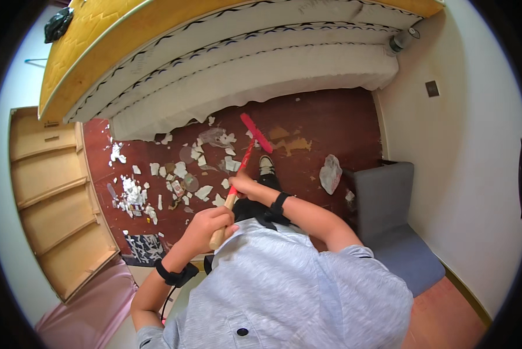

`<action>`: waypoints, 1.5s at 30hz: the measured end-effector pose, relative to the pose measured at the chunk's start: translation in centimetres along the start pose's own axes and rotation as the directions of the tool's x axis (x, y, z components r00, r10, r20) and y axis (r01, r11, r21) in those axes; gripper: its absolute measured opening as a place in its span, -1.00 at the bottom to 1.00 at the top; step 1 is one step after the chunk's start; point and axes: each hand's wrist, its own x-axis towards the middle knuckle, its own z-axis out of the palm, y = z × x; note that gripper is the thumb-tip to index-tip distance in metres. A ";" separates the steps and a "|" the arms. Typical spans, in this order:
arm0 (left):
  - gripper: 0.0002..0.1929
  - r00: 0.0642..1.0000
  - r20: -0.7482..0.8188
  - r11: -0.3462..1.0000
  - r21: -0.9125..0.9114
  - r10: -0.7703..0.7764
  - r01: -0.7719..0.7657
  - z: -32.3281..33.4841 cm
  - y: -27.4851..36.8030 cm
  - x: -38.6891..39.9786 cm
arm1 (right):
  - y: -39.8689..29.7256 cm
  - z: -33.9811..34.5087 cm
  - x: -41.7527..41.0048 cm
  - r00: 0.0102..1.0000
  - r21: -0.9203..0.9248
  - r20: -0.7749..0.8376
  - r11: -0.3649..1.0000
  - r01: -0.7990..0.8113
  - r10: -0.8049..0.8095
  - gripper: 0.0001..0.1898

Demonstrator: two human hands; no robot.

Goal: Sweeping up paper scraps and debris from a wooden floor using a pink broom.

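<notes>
A broom with a pinkish-red head (256, 133) stretches away from me, its bristles on the dark red floor (331, 118). My left hand (211, 224) is closed around the bare wooden end of the broom handle (230, 201). Farther down, my right hand (242, 184) grips the red part of that handle. White broken pieces (180, 169) lie scattered left of the broom, with a denser heap of white fragments (132, 192) beyond them. Crumpled clear plastic (215, 137) is among the pieces. My shoe (266, 165) stands just right of the handle.
Bunk-like furniture with a white draped cloth (252, 83) borders the far side. On the right are a grey chair (385, 192), a crumpled plastic bag (331, 174) and the wall (466, 144). A wooden slatted frame (56, 170) leans at left, near a patterned mat (145, 249).
</notes>
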 end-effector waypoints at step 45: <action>-0.84 0.813 -0.510 0.936 -0.333 -0.280 0.114 -19.6 -21.6 -26.9 | -6.1 35.8 17.0 0.955 -0.458 0.047 0.856 -0.239 0.291 -0.95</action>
